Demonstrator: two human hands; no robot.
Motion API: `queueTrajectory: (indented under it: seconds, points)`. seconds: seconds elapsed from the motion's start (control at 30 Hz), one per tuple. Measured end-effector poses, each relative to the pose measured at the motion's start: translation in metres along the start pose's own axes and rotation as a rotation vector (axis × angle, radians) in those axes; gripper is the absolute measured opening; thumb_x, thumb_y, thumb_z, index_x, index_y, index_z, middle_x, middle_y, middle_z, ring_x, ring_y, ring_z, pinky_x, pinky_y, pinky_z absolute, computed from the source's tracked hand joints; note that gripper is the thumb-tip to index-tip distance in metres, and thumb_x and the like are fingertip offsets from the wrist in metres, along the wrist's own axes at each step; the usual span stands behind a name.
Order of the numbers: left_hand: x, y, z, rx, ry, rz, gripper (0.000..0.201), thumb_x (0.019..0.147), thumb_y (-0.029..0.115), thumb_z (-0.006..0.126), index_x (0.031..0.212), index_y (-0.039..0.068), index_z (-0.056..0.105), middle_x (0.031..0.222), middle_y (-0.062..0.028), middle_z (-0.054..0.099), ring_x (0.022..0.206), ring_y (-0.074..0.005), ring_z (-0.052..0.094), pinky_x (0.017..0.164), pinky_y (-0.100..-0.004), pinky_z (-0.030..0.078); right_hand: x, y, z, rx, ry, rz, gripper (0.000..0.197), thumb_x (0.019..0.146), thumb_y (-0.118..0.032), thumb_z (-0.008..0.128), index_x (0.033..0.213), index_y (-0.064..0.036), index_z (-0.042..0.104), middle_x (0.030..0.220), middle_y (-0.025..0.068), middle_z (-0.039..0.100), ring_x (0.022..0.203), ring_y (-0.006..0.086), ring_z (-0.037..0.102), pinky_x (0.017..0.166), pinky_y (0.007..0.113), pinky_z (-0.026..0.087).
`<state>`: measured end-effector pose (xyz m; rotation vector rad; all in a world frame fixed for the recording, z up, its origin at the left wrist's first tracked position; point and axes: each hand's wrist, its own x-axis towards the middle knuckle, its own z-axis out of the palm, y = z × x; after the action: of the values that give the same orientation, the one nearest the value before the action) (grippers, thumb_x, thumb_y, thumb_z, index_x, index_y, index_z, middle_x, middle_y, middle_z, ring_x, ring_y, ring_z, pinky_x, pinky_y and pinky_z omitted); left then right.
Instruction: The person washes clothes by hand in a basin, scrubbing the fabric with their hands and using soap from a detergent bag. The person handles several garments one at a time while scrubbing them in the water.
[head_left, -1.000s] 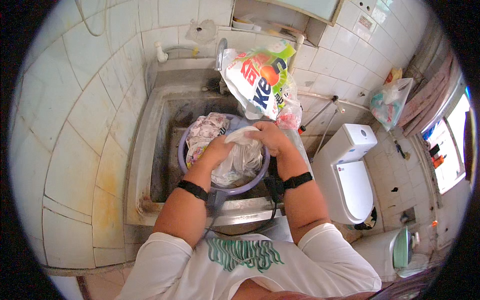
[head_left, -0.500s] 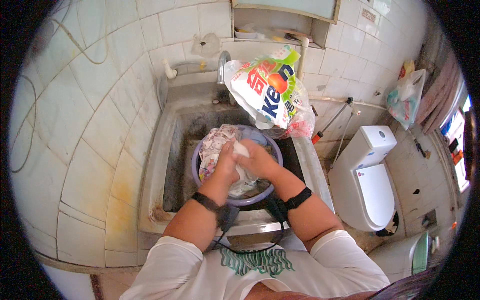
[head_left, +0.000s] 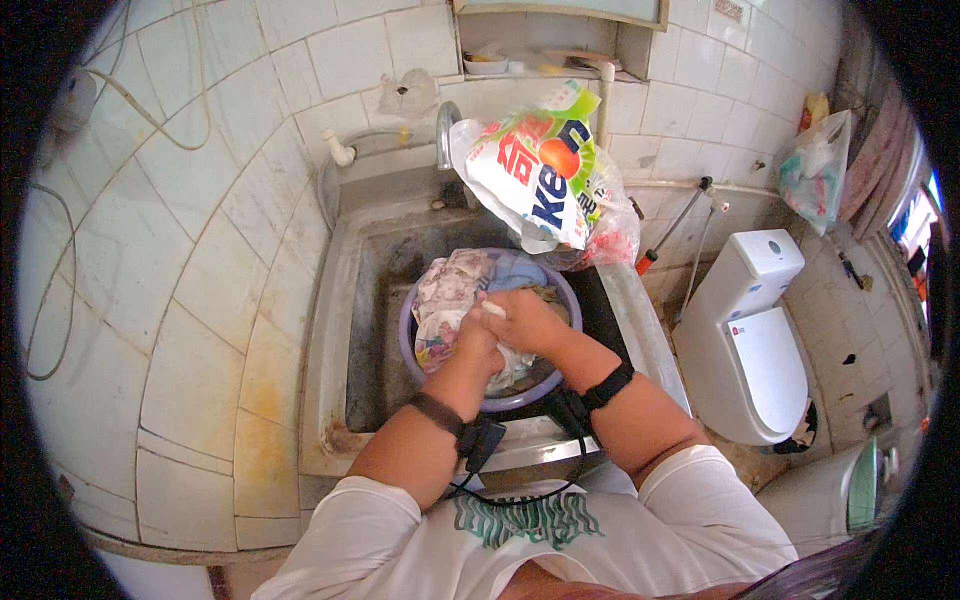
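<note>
Inside a deep sink (head_left: 322, 370) sits a round purple basin (head_left: 404, 335) of laundry. My left hand (head_left: 477, 342) and my right hand (head_left: 527, 320) meet over it, both closed on a white cloth (head_left: 513, 370) whose lower part hangs into the basin. Some of the cloth is covered by my fingers. Beside my left hand lies a pale flower-patterned cloth (head_left: 450, 285), bunched up against the basin's left side. A light blue cloth (head_left: 517, 271) rests at the back of the basin, just beyond my right hand.
A large white and green detergent bag (head_left: 545, 175) stands on the sink's back right corner, near the curved faucet (head_left: 446, 135). To the right is a white toilet (head_left: 770, 375). Tiled wall (head_left: 210, 330) rises close on the left. A plastic bag (head_left: 812, 175) hangs at the far right.
The view has shifted a little, so the sink and basin sit further right. My hands stay together on the white cloth, with the right hand's knuckles turned more upward.
</note>
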<state>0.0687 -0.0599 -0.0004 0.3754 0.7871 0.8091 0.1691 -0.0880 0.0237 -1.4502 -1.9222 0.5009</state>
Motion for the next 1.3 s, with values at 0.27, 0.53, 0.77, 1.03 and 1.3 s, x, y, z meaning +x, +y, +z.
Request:
queueTrajectory:
  seconds: [0.27, 0.53, 0.77, 1.03, 1.3]
  points:
    - [0.018, -0.011, -0.003, -0.061, -0.319, 0.004, 0.041, 0.095, 0.039, 0.035, 0.111, 0.007, 0.055, 0.112, -0.0104, 0.059, 0.101, -0.0269, 0.056, 0.090, -0.0430, 0.043, 0.007, 0.035, 0.001, 0.108, 0.180, 0.277, 0.035, 0.089, -0.031, 0.048, 0.090, 0.0014, 0.061, 0.086, 0.0261, 0.059, 0.083, 0.0416, 0.057, 0.074, 0.042, 0.044]
    - [0.007, -0.011, 0.008, 0.129, -0.308, 0.172, 0.039, 0.094, 0.038, 0.039, 0.111, 0.007, 0.055, 0.108, -0.0087, 0.061, 0.096, -0.0245, 0.059, 0.085, -0.0394, 0.047, 0.009, 0.033, -0.006, 0.015, 0.153, 0.190, 0.038, 0.090, -0.038, 0.044, 0.093, -0.0050, 0.063, 0.089, 0.0244, 0.061, 0.085, 0.0421, 0.057, 0.076, 0.047, 0.044]
    - [0.003, 0.016, 0.003, 0.063, -0.455, -0.045, 0.042, 0.092, 0.039, 0.045, 0.112, 0.002, 0.053, 0.104, -0.0103, 0.061, 0.094, -0.0234, 0.060, 0.085, -0.0357, 0.047, 0.005, 0.058, -0.021, 0.109, 0.226, 0.392, 0.050, 0.088, -0.044, 0.045, 0.087, 0.0020, 0.064, 0.088, 0.0256, 0.061, 0.085, 0.0415, 0.058, 0.077, 0.045, 0.044]
    - [0.011, 0.040, -0.031, 1.161, -0.381, 0.194, 0.034, 0.079, 0.024, 0.067, 0.104, 0.002, 0.058, 0.087, -0.0046, 0.061, 0.072, -0.0115, 0.056, 0.056, -0.0273, 0.045, 0.001, 0.040, -0.048, 0.634, 0.400, 0.429, 0.036, 0.082, -0.029, 0.066, 0.061, -0.0022, 0.053, 0.058, -0.0034, 0.045, 0.054, 0.0079, 0.039, 0.048, 0.027, 0.033]
    - [0.004, 0.047, -0.024, 0.805, -0.348, 0.126, 0.030, 0.082, 0.026, 0.065, 0.103, 0.004, 0.060, 0.085, -0.0038, 0.062, 0.074, -0.0132, 0.056, 0.062, -0.0253, 0.044, 0.002, 0.067, -0.056, 0.914, 0.349, 0.459, 0.024, 0.073, -0.019, 0.074, 0.066, -0.0073, 0.055, 0.064, -0.0032, 0.052, 0.057, 0.0064, 0.046, 0.053, 0.023, 0.038]
